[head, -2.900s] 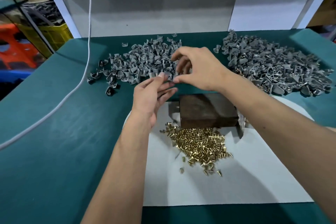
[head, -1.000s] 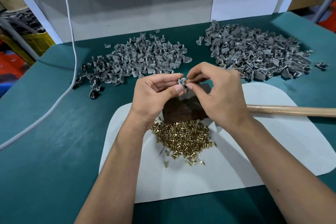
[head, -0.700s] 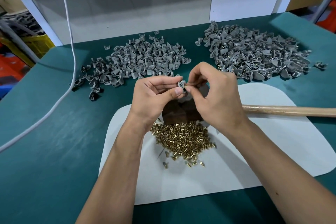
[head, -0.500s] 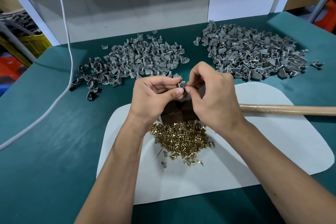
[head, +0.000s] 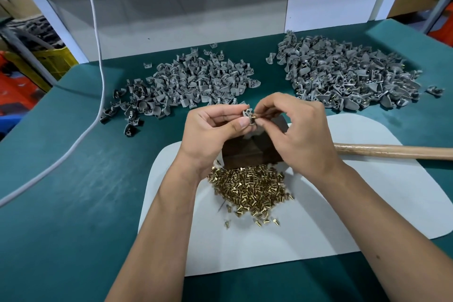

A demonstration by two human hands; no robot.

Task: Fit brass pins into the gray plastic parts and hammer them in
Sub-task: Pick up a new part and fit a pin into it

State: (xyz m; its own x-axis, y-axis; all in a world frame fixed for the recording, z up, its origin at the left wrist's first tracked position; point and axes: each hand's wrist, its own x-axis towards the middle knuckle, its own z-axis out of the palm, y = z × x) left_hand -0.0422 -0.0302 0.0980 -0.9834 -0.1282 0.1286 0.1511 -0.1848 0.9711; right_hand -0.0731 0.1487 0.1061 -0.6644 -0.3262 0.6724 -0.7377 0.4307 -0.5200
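Observation:
My left hand (head: 210,130) pinches a small gray plastic part (head: 247,113) between thumb and fingers, above a dark wooden block (head: 245,154). My right hand (head: 294,130) pinches a brass pin (head: 254,117) against that part. A heap of loose brass pins (head: 250,189) lies on a white sheet (head: 331,203) just below the block. A pile of gray parts (head: 191,81) lies at the back left. Another pile of gray parts (head: 348,76), some showing brass, lies at the back right.
A wooden hammer handle (head: 392,151) lies across the sheet to the right, its head hidden behind my right hand. A white cable (head: 98,56) hangs down and runs over the green table (head: 73,203) on the left. A grey wall panel closes the back.
2.9 s ago both hands reached into the back left pile. Since then they came back over the block with a gray part, and the right hand has kept working a pin against it.

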